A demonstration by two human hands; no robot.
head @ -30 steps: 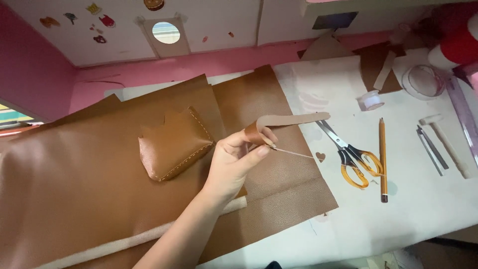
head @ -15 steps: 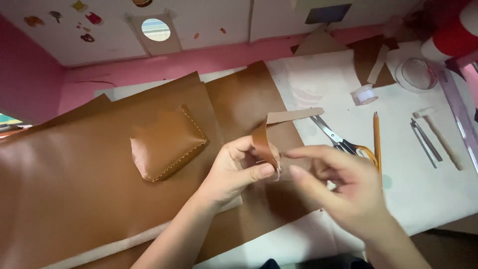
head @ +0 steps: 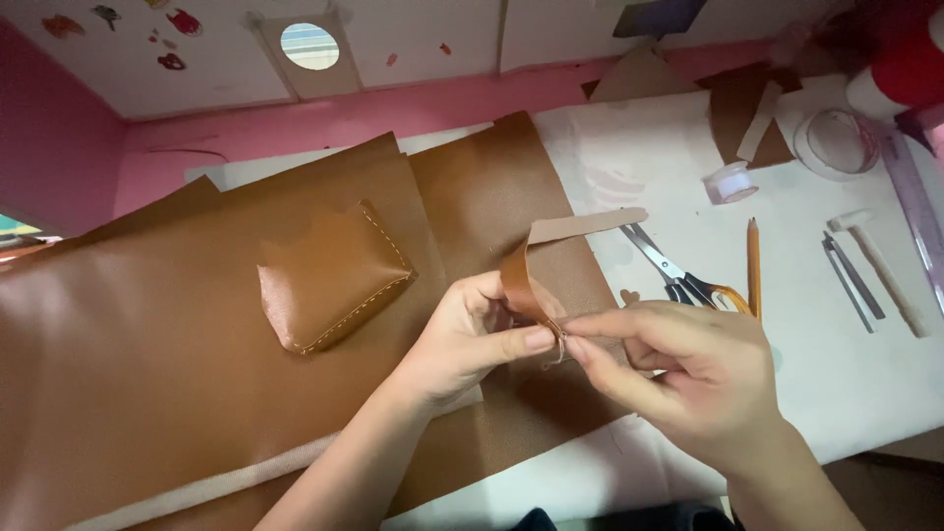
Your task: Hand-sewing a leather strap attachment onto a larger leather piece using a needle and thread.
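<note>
A narrow brown leather strip (head: 536,280) was pinched at its lower end between thumb and forefinger of the left hand (head: 470,339); from there it rose, bent over and ran out up and to the right, pale underside showing. The right hand (head: 688,374) met it at the same spot, thumb and forefinger closed narrowly at the strip's end, on something too small to tell. Both hands hovered over a large sheet of brown leather (head: 147,374) spread on the table. Just left of and above the left hand lay a small stitched leather pouch (head: 332,275), flat on the sheet, light stitching along its edges. Above the right hand lay scissors (head: 678,275) with orange handles, blades pointing toward the strip's free end; just right of them an upright-lying pencil (head: 754,261). Farther right were metal tweezers (head: 854,280) and a light-handled tool (head: 885,270). Well above, a small tape roll (head: 731,183) sat on the white table cover (head: 865,383).
</note>
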